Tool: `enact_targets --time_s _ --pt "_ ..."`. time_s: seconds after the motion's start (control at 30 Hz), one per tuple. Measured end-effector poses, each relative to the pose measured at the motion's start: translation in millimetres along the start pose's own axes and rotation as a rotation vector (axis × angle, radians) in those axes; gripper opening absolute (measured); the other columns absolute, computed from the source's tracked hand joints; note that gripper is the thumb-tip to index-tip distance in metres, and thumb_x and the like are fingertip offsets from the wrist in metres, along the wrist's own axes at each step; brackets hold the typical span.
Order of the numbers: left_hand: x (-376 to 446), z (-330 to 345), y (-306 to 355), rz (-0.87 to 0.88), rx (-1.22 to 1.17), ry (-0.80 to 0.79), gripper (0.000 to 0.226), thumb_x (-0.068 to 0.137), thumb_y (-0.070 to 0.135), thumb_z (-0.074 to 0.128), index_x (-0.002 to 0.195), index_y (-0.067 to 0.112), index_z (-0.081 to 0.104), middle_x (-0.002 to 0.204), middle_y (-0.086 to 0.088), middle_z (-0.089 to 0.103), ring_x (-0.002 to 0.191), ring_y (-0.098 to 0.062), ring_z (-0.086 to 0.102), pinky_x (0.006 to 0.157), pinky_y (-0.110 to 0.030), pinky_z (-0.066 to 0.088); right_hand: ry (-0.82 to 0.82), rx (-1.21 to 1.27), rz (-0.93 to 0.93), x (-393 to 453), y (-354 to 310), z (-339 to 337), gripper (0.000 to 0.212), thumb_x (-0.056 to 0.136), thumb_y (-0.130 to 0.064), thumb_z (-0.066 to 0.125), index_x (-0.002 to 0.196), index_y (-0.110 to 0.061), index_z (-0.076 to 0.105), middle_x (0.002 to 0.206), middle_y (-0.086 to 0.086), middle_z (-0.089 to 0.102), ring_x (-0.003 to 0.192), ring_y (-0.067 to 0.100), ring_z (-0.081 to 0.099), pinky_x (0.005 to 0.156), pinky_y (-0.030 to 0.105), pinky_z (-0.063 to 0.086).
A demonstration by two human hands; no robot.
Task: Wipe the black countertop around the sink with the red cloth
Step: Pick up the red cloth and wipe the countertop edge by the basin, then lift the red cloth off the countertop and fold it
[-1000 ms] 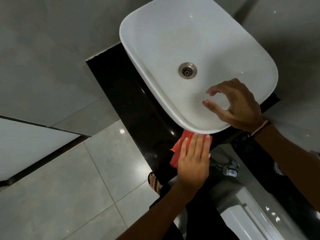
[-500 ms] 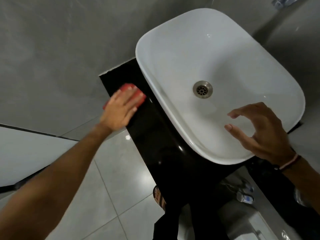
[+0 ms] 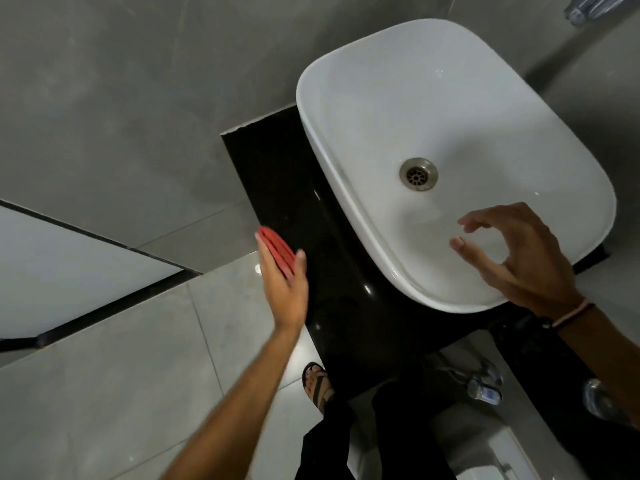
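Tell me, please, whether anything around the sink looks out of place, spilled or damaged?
Nothing stands out. The white sink sits intact on the black countertop, with no spill visible. The left hand presses the red cloth at the counter's outer edge; the right hand hovers open and empty.

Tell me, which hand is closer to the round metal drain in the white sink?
The right hand. It hovers open over the white sink's near end, just short of the round metal drain. The left hand holds the red cloth at the black countertop's outer edge.
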State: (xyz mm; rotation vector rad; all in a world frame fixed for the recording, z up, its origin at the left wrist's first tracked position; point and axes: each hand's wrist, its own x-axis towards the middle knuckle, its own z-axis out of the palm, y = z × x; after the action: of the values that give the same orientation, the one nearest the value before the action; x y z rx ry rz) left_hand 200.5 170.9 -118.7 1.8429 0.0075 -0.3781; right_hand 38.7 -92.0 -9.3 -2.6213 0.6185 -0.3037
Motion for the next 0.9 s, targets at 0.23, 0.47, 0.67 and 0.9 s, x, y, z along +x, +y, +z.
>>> enact_targets --time_s 0.23,0.47,0.67,0.9 --pt "-210.6 -9.8 -5.3 -0.262 0.146 -0.17 0.081 0.099 0.004 0.059 0.155 0.034 0.008 0.171 0.001 0.027 0.157 -0.021 0.029 0.13 -0.04 0.026 0.065 0.0 -0.04 -1.4 3.2 4.1 0.061 0.087 -0.075 0.049 0.102 -0.021 0.073 0.096 -0.006 0.074 0.095 0.019 0.064 0.085 0.046 0.054" --pt "-236.2 -7.6 60.0 -0.146 0.067 -0.404 0.09 0.095 0.001 0.064 0.156 0.053 0.024 0.14 0.041 0.052 0.132 0.009 0.052 0.12 -0.035 0.041 0.391 0.365 0.125 -45.6 -27.5 -9.5 0.035 0.087 -0.04 0.072 0.095 -0.006 0.074 0.096 0.0 0.075 0.094 0.019 0.066 0.092 0.036 0.052" --pt "-226.9 60.4 107.5 0.369 0.282 -0.786 0.104 0.093 0.008 0.059 0.158 0.04 -0.016 0.169 0.022 0.015 0.148 0.018 0.023 0.112 0.001 0.025 0.202 1.431 0.926 -151.6 -40.2 -26.0 0.068 0.073 -0.072 0.065 0.108 -0.014 0.077 0.117 0.016 0.077 0.102 0.022 0.075 0.094 0.037 0.052" --pt "-232.0 146.5 107.5 0.274 0.252 -1.097 0.104 0.079 0.068 0.07 0.159 0.044 0.009 0.166 0.02 0.022 0.148 0.013 0.027 0.119 -0.01 0.031 0.389 1.794 0.98 -209.9 5.9 -53.3 0.042 0.1 -0.026 0.056 0.136 -0.007 0.064 0.133 0.02 0.069 0.118 0.029 0.071 0.093 0.034 0.062"
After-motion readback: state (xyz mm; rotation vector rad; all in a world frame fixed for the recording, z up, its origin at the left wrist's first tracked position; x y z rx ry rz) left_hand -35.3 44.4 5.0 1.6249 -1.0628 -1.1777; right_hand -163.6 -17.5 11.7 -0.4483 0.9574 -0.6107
